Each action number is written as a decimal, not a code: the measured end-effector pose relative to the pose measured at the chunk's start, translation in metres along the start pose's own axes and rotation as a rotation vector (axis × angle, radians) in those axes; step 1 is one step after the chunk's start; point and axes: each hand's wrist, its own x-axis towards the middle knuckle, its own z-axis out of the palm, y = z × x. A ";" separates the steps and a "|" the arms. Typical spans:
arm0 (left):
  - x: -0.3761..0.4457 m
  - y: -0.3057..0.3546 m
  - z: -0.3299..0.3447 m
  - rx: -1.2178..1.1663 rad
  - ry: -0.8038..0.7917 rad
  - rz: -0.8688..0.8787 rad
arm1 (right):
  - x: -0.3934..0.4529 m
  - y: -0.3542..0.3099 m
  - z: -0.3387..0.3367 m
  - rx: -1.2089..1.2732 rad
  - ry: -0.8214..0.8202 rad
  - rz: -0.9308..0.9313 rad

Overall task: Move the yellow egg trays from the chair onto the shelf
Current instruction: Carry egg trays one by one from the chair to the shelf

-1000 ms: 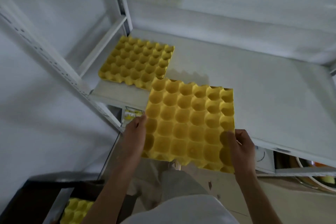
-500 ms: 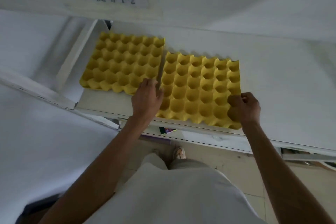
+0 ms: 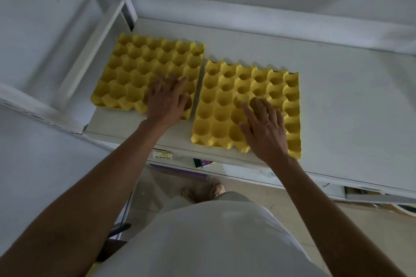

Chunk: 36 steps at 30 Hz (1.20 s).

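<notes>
**Head view: flat palms on two trays**

Neither grip is closing: the left hand and right hand are lying open on the left tray and right tray, side by side on the shelf. Probably light, thin, crushable; best held by opposite edges.

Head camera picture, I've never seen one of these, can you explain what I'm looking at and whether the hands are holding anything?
This is one wide-angle view from a camera worn on a person's head, looking forward and down, so the two bare arms reaching in from below are the wearer's own. There is no machine. On the white shelf lie two yellow egg trays side by side, with a narrow gap between them. The left hand lies flat on the near right corner of the left tray. The right hand lies open on the right tray. Neither hand grips anything; fingers are spread.
</notes>
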 end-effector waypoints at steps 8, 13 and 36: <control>0.003 -0.001 0.003 0.011 0.018 0.013 | 0.127 0.026 0.015 0.022 -0.097 0.066; 0.003 -0.002 0.003 -0.015 0.028 -0.007 | 0.191 0.031 0.013 0.043 -0.227 0.065; -0.003 0.000 -0.029 -0.045 0.012 0.027 | 0.174 0.003 -0.035 -0.059 -0.052 -0.185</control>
